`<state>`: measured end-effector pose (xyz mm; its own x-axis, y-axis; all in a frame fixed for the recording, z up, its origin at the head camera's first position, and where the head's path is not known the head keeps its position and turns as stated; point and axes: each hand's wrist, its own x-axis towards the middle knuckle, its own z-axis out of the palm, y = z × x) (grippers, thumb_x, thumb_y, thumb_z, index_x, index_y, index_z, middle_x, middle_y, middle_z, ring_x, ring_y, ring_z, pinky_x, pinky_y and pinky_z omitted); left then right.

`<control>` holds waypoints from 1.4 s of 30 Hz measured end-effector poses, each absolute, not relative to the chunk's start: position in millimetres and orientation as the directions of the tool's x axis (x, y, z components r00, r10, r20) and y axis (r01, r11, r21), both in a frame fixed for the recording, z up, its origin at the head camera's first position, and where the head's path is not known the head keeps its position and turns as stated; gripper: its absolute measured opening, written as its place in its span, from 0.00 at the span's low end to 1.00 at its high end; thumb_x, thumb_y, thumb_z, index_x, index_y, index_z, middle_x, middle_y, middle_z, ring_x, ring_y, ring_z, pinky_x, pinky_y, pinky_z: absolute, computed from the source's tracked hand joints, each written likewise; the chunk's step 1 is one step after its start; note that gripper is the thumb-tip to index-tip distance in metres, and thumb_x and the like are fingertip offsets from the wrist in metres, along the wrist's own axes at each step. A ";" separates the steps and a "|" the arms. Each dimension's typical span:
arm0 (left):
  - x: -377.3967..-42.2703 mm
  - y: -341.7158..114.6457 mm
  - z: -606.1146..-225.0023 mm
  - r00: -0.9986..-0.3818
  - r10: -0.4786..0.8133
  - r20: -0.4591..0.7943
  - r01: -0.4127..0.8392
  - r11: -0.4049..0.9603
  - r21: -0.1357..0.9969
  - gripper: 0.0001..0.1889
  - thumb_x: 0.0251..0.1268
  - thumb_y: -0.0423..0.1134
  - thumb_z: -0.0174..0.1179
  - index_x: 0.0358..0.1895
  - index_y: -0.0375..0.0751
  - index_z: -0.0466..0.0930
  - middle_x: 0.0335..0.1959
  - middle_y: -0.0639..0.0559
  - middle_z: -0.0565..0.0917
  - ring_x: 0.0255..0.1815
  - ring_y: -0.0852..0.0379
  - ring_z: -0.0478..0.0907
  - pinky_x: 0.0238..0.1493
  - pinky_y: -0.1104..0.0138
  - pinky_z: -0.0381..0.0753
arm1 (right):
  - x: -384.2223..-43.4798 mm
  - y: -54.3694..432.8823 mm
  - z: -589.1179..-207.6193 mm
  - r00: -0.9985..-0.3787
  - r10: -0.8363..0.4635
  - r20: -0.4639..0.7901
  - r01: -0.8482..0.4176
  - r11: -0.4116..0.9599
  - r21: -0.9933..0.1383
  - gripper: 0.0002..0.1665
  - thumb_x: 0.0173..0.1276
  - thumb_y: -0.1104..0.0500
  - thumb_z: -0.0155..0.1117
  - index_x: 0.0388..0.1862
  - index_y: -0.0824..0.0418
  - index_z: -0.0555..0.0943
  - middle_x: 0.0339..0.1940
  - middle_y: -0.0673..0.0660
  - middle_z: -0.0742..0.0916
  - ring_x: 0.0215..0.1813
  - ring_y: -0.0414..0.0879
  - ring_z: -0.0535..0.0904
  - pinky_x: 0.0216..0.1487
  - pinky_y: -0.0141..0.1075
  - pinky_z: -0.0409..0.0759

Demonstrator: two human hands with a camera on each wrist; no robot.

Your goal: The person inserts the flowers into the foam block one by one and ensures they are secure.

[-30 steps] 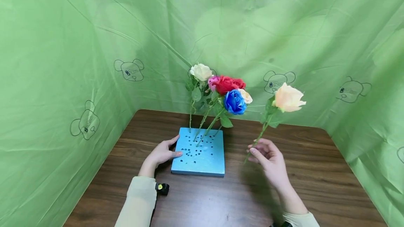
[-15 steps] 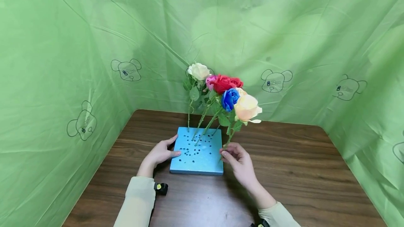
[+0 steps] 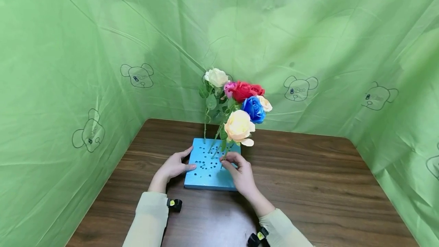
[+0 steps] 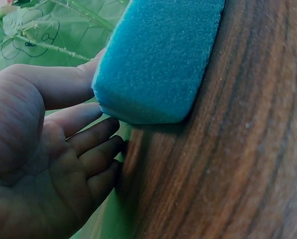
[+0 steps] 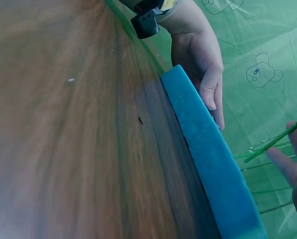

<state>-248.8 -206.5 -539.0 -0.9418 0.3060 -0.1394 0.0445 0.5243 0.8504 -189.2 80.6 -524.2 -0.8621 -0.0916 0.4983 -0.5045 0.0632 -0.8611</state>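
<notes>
My right hand (image 3: 242, 174) pinches the stem of a peach rose (image 3: 239, 127) between thumb and fingers, over the right half of a blue foam block (image 3: 219, 180). In the right wrist view the lower end of that stem (image 5: 268, 145) shows bare, pointing down toward the block. My left hand (image 3: 174, 166) rests at the block's left edge, thumb on the top face and fingers extended along the side. Standing in the block's back part are a white rose (image 3: 217, 77), a red rose (image 3: 243, 91) and a blue rose (image 3: 253, 109), all leaning somewhat right except the white one.
Many small holes dot the block's top. A pink rose (image 3: 229, 89) and a smaller pale rose (image 3: 265, 103) stand among the others. The block lies on a dark wooden table (image 3: 308, 186), with green cloth (image 3: 171, 41) hanging behind and at both sides.
My right hand has carried the peach rose leftward from the right of the block to over it. The left hand has stayed at the block's left edge.
</notes>
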 end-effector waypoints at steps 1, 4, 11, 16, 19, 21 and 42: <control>-248.9 -206.3 -539.1 -0.942 0.305 -0.139 0.045 0.525 0.850 0.46 0.70 0.47 0.75 0.87 0.52 0.59 0.85 0.41 0.61 0.86 0.38 0.52 0.80 0.39 0.57 | -192.2 77.2 -526.2 -0.856 -0.087 0.510 -0.515 0.062 -0.855 0.08 0.75 0.71 0.68 0.49 0.62 0.86 0.45 0.61 0.92 0.47 0.51 0.89 0.48 0.34 0.88; -249.3 -206.0 -539.8 -0.945 0.295 -0.141 0.038 0.528 0.849 0.46 0.69 0.47 0.75 0.86 0.52 0.59 0.84 0.40 0.62 0.85 0.38 0.53 0.81 0.39 0.57 | -201.0 66.6 -531.2 -0.836 -0.075 0.544 -0.548 0.046 -0.835 0.09 0.74 0.74 0.67 0.49 0.66 0.85 0.45 0.65 0.92 0.47 0.54 0.89 0.48 0.36 0.89; -248.4 -202.9 -540.1 -0.948 0.286 -0.141 0.033 0.529 0.848 0.46 0.69 0.47 0.76 0.86 0.50 0.61 0.84 0.39 0.63 0.85 0.37 0.55 0.80 0.39 0.58 | -211.0 48.6 -537.5 -0.831 -0.053 0.553 -0.556 0.057 -0.829 0.08 0.76 0.72 0.67 0.49 0.64 0.85 0.45 0.63 0.92 0.49 0.52 0.89 0.48 0.37 0.89; -246.7 -200.3 -539.8 -0.949 0.283 -0.142 0.030 0.526 0.850 0.46 0.68 0.47 0.76 0.86 0.51 0.61 0.83 0.40 0.64 0.85 0.38 0.55 0.80 0.40 0.59 | -210.2 48.5 -546.0 -0.831 -0.044 0.554 -0.556 0.090 -0.827 0.08 0.76 0.71 0.67 0.49 0.61 0.85 0.45 0.60 0.92 0.49 0.49 0.89 0.48 0.37 0.89; -246.4 -199.7 -540.5 -0.949 0.286 -0.132 0.044 0.536 0.843 0.46 0.69 0.48 0.75 0.86 0.49 0.61 0.83 0.39 0.64 0.85 0.36 0.55 0.80 0.39 0.59 | -210.1 49.8 -549.3 -0.833 -0.054 0.550 -0.552 0.106 -0.827 0.08 0.77 0.69 0.67 0.49 0.59 0.85 0.46 0.59 0.92 0.50 0.50 0.89 0.49 0.38 0.89; -246.7 -199.8 -540.5 -0.949 0.285 -0.135 0.043 0.541 0.840 0.46 0.69 0.48 0.75 0.86 0.50 0.61 0.83 0.39 0.64 0.84 0.36 0.56 0.79 0.39 0.60 | -210.5 50.7 -550.2 -0.842 -0.067 0.536 -0.540 0.119 -0.833 0.07 0.78 0.67 0.67 0.49 0.57 0.85 0.46 0.56 0.92 0.51 0.50 0.89 0.49 0.39 0.89; -249.5 -203.1 -541.5 -0.954 0.268 -0.134 0.037 0.549 0.835 0.45 0.69 0.47 0.75 0.85 0.49 0.62 0.83 0.38 0.65 0.84 0.36 0.57 0.80 0.39 0.59 | -217.5 36.7 -549.7 -0.846 -0.098 0.523 -0.485 0.549 -0.681 0.05 0.78 0.62 0.69 0.39 0.59 0.84 0.37 0.54 0.87 0.43 0.49 0.85 0.40 0.39 0.83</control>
